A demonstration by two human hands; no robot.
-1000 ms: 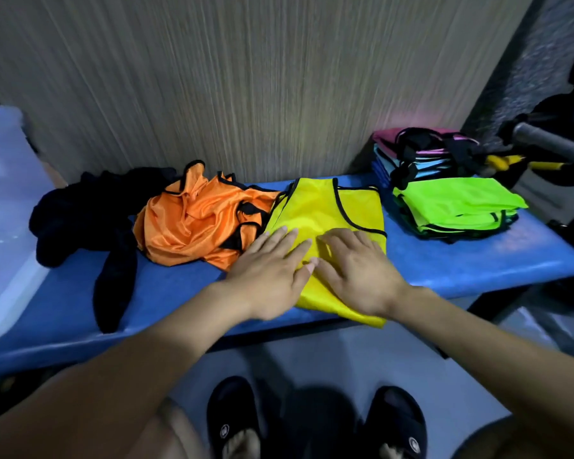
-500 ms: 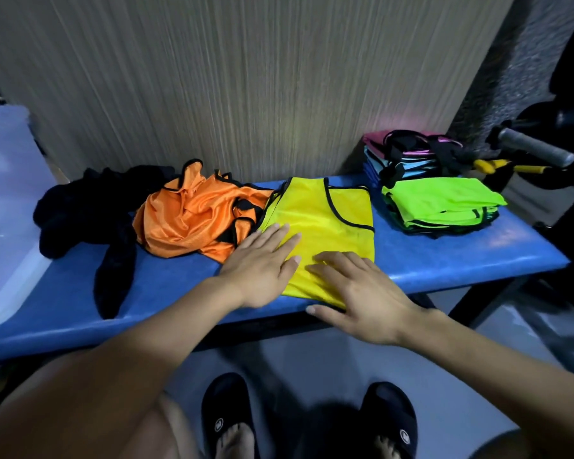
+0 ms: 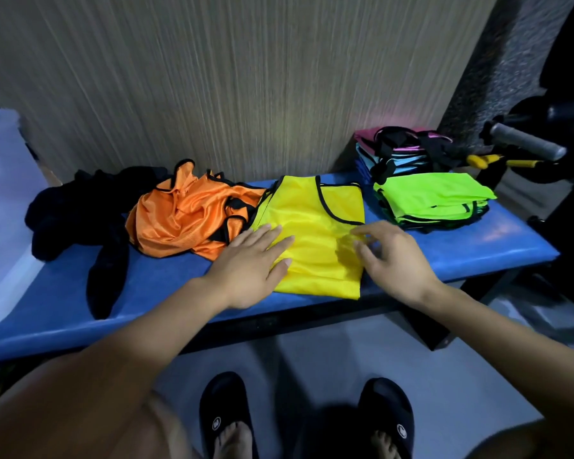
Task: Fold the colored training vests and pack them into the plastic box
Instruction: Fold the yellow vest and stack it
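Your yellow vest [image 3: 312,233] lies flat, folded lengthwise, on the blue worktop [image 3: 478,246], near edge right at the lip. Your left hand [image 3: 252,260] presses it, fingers straight; your right hand [image 3: 391,256] hovers at its right edge, fingers loosely curled, holding nothing I can see, though it's blurred. Careful: this slick fabric may slide off the front if you drag it. The crumpled orange vest [image 3: 186,217] touches its left side, so a strap could snag. The green stack [image 3: 434,197] sits close on the right.

Head view only: 1 wide-angle camera, looking forward-down, close above blue bench [image 3: 478,253], wall behind.
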